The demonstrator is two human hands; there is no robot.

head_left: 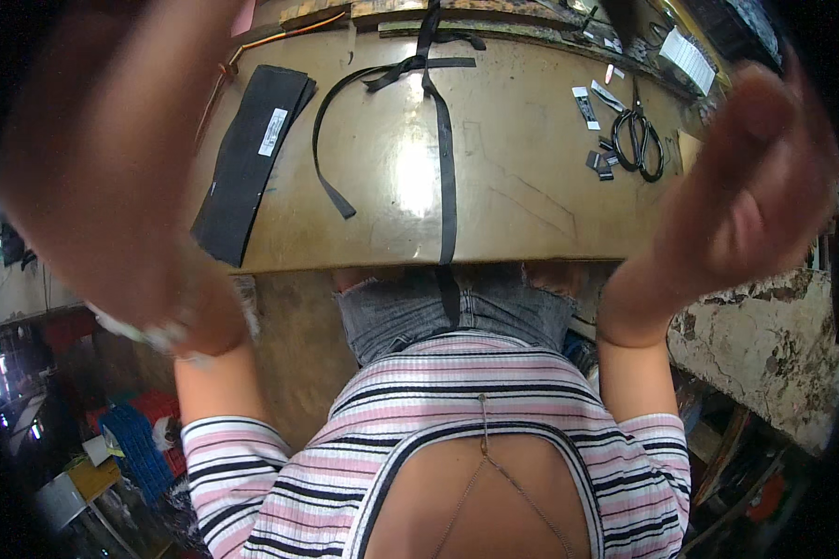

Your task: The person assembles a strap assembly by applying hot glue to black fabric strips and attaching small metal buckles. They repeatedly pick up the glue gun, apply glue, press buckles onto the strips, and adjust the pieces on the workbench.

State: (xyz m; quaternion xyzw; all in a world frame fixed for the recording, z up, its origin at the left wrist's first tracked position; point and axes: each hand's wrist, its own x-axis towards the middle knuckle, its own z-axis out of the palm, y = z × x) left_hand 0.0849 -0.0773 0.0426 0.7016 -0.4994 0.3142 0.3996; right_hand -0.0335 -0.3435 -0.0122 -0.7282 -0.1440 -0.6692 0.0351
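Both my hands are raised close to the camera and blurred. My left hand (103, 177) fills the upper left, with its fingers smeared and partly beyond the view. On the right, my right hand (746, 186) is lifted above the table's edge; its fingers look bent, but whether anything is in them is hidden. Below and between them, a folded black fabric piece (256, 163) with a white label lies at the table's left. A long black strap (446, 177) runs down the middle and over the near edge, with a looped black tape end (322, 158) beside it.
Black-handled scissors (637, 144) lie at the right of the tan table (531, 224), among small labels (585, 107) and dark tags (601, 166). White paper (688, 61) sits at the far right. Wooden strips (475, 30) line the back edge.
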